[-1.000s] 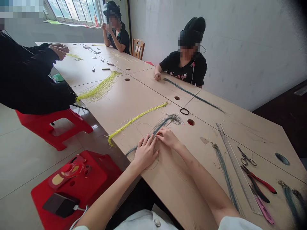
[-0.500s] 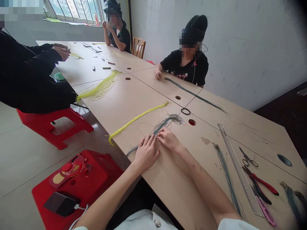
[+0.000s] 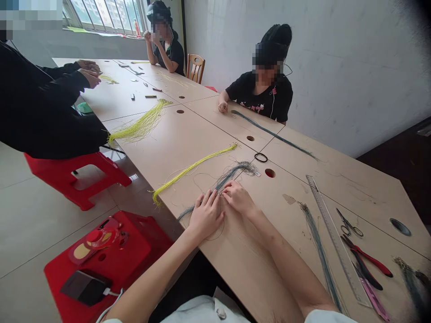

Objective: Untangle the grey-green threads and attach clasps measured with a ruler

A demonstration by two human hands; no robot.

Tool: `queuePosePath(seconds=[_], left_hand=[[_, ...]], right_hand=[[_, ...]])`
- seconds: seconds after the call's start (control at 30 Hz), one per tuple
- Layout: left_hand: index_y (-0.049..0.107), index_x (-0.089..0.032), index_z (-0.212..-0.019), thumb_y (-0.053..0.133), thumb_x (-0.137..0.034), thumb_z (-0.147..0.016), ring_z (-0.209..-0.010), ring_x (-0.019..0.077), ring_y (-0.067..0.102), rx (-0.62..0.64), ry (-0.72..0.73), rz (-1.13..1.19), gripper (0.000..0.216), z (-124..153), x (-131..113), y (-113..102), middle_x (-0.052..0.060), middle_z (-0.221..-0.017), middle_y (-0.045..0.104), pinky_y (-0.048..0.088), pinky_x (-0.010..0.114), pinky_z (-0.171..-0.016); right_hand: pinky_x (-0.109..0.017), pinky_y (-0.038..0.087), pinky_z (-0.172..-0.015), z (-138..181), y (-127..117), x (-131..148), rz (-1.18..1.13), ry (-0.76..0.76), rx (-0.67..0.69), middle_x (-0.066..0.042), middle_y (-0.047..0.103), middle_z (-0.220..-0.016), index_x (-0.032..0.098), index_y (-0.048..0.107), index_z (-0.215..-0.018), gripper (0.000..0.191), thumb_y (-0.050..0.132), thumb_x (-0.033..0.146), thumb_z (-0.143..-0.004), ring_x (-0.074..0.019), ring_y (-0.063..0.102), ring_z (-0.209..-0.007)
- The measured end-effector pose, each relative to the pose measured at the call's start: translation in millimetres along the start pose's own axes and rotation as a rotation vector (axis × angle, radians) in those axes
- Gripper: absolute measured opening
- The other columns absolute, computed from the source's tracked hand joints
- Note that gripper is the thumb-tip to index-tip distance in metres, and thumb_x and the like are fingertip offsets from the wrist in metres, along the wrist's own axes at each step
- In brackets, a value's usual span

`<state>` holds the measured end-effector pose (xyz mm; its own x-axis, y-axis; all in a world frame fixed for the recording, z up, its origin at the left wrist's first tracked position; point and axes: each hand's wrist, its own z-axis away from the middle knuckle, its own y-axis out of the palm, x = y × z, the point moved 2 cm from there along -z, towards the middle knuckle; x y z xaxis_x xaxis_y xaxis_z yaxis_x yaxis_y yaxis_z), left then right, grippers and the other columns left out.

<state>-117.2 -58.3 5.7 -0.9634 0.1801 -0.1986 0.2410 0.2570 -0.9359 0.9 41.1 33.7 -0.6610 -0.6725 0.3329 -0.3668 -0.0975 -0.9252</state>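
A bundle of grey-blue threads [image 3: 226, 178] lies slantwise across the table near its front edge, frayed into a tangle at the far end. My left hand [image 3: 206, 216] rests flat over the middle of it, fingers stretched out and side by side. Just to the right, my right hand [image 3: 238, 197] has thumb and forefinger pinched together on a thin thread beside the bundle. The exact spot under the fingertips is too small to make out. A loose loop of thread curls out below my left hand. Beyond the bundle runs a yellow cord bundle [image 3: 195, 168].
On the right lie a clear ruler [image 3: 336, 237], scissors [image 3: 350, 224], red-black pliers [image 3: 368, 258], a pink tool [image 3: 374, 298] and another thread bundle [image 3: 321, 255]. A black ring [image 3: 261, 157] lies near a table hole [image 3: 270, 173]. Co-workers sit around; a red stool [image 3: 111, 260] stands left.
The view has shifted very slightly. Both hands stay at the same place on the thread bundle, with hardly any visible movement.
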Motion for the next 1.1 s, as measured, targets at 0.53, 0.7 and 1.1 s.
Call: queuePosePath(seconds=[0.53,0.7,1.1], left_hand=[[0.039,-0.012,-0.135,0.039,-0.039,-0.089,-0.133,0.0258,0.029,0.033,-0.015,0.021,0.053,-0.5,0.6,1.5,0.011,-0.143,0.036,0.023,0.045,-0.107],[0.038,-0.013,-0.135,0.038,-0.039,-0.089,-0.134,0.0251,0.028,0.034,-0.022,0.029,0.053,-0.2,0.4,1.8,0.01,-0.144,0.035,0.022,0.044,-0.108],[0.036,-0.014,-0.137,0.037,-0.04,-0.09,-0.133,0.0254,0.027,0.02,-0.001,-0.024,0.053,1.1,0.9,2.8,0.01,-0.143,0.035,0.024,0.043,-0.108]], right_hand=[[-0.031,0.043,-0.08,-12.8,3.5,9.0,0.085,0.092,0.121,-0.009,0.059,-0.094,0.015,0.066,-0.081,0.016,0.051,0.019,-0.085,-0.0205,0.053,-0.093],[-0.03,0.043,-0.079,-20.4,3.1,6.2,0.054,0.121,0.175,-0.01,0.06,-0.091,0.015,0.066,-0.079,0.014,0.053,0.018,-0.082,-0.0198,0.054,-0.091],[-0.024,0.044,-0.076,-22.7,-13.5,-1.9,-0.134,0.074,0.246,-0.007,0.063,-0.088,0.014,0.065,-0.08,0.014,0.053,0.021,-0.081,-0.0142,0.057,-0.083]])
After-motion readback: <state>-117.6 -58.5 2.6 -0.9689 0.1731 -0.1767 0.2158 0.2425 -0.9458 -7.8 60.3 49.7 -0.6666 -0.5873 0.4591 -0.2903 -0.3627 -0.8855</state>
